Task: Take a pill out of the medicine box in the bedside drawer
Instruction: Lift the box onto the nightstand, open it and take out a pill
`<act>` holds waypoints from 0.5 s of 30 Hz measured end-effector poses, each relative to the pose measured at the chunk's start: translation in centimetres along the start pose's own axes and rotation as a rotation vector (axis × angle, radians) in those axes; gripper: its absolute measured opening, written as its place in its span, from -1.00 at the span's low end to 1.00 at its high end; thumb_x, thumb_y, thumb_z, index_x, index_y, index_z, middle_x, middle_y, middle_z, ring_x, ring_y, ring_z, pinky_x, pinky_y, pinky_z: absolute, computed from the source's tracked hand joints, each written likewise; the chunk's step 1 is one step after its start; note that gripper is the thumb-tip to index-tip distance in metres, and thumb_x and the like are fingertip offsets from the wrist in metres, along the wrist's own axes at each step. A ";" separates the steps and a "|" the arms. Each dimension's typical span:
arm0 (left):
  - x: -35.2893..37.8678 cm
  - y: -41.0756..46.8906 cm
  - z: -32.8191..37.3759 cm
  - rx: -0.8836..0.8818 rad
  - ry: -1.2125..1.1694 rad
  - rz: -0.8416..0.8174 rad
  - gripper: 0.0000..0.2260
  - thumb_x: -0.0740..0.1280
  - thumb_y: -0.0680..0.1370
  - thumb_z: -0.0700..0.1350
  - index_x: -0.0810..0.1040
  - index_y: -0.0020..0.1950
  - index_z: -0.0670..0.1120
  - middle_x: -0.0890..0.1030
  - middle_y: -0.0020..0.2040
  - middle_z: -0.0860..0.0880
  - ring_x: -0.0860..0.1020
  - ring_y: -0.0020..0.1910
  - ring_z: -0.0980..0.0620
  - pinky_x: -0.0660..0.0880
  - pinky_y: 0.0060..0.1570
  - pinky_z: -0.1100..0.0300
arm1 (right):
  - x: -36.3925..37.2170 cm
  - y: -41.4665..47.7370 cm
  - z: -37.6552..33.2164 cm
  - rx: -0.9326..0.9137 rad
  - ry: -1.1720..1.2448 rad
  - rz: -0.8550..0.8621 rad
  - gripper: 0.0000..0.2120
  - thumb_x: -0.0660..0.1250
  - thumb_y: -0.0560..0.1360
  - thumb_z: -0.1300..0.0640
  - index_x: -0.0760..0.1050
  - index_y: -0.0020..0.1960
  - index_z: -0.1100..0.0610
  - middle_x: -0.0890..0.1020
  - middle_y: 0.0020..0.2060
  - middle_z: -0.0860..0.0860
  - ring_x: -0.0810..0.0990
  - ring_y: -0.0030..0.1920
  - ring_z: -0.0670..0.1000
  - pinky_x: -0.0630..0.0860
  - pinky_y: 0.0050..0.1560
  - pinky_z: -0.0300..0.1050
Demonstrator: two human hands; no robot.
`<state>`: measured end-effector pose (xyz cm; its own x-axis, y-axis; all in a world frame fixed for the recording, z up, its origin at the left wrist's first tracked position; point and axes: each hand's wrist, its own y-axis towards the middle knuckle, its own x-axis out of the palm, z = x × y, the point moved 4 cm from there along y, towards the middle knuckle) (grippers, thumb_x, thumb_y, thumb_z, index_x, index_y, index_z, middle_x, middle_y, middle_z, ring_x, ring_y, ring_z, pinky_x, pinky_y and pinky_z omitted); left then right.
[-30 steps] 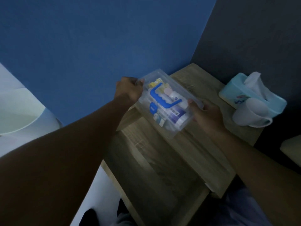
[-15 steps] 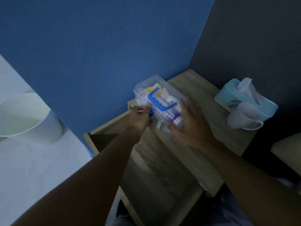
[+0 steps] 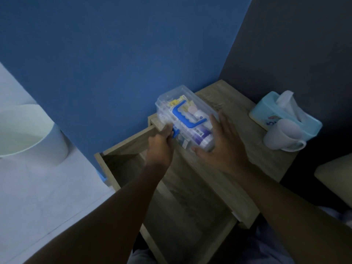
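The clear plastic medicine box (image 3: 172, 101) with a blue handle on its lid rests on the left part of the wooden bedside table top (image 3: 224, 103). Bottles and packets show through its walls. My left hand (image 3: 161, 147) pinches the blue latch at the box's near left side. My right hand (image 3: 221, 147) lies flat, fingers spread, against the box's near right end, holding it steady. The drawer (image 3: 122, 161) below stands pulled out, its inside dark.
A light blue tissue box (image 3: 270, 113) and a white mug (image 3: 280, 136) sit on the table's right side. A white bin (image 3: 28, 134) stands on the pale floor at left. A blue wall rises behind; a cushion edge (image 3: 335, 176) shows at right.
The box went from being held in the air by both hands to resting on the table top. My left hand moved to the blue latch; my right hand flattened against the box.
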<state>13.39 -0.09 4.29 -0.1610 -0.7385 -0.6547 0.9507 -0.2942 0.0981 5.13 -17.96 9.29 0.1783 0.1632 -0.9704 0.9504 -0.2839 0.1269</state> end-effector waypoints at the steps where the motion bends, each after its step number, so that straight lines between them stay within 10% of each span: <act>1: 0.0 -0.1 0.0 0.014 0.051 -0.026 -0.66 0.07 0.64 0.04 0.30 0.42 0.13 0.50 -0.09 0.10 0.49 -0.26 0.26 0.30 -0.37 0.45 | 0.0 0.0 0.1 -0.008 0.008 0.006 0.08 0.13 0.29 -0.56 0.00 0.62 0.03 0.09 0.61 0.15 0.15 0.58 0.22 0.32 0.43 0.26; 9: -1.8 -0.8 0.7 0.000 0.224 -0.114 -0.52 0.17 0.60 -0.13 0.16 0.50 0.06 0.61 0.06 -0.08 0.61 -0.14 0.00 0.55 -0.21 0.07 | -2.2 0.1 -0.2 -0.062 0.313 0.091 -0.04 0.45 0.32 -0.29 0.10 0.57 -0.06 0.25 0.53 -0.01 0.32 0.49 0.05 0.47 0.34 0.09; 12: -2.7 -0.8 1.5 0.075 0.286 -0.133 -0.38 0.21 0.57 -0.19 0.04 0.57 0.05 0.24 0.56 -0.05 0.51 0.31 -0.11 0.54 0.08 -0.02 | -4.3 0.4 0.2 -0.045 0.467 0.203 -0.18 0.46 0.32 -0.19 0.22 0.51 -0.09 0.35 0.38 -0.16 0.38 0.34 -0.17 0.37 0.21 -0.34; 15: -3.1 -0.2 2.4 0.206 0.386 -0.141 -0.31 0.23 0.54 -0.22 -0.03 0.60 -0.03 0.01 0.62 -0.03 0.20 0.54 -0.07 0.35 0.40 -0.01 | -6.8 1.2 0.9 -0.059 0.477 0.392 -0.44 0.46 0.38 -0.01 0.43 0.35 0.00 0.44 0.17 -0.20 0.43 0.15 -0.24 0.37 0.10 -0.46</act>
<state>13.05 0.75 8.10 -0.1376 -0.4136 -0.9000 0.8476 -0.5194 0.1091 4.82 -20.22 15.88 0.5983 0.4657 -0.6520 0.8012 -0.3577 0.4797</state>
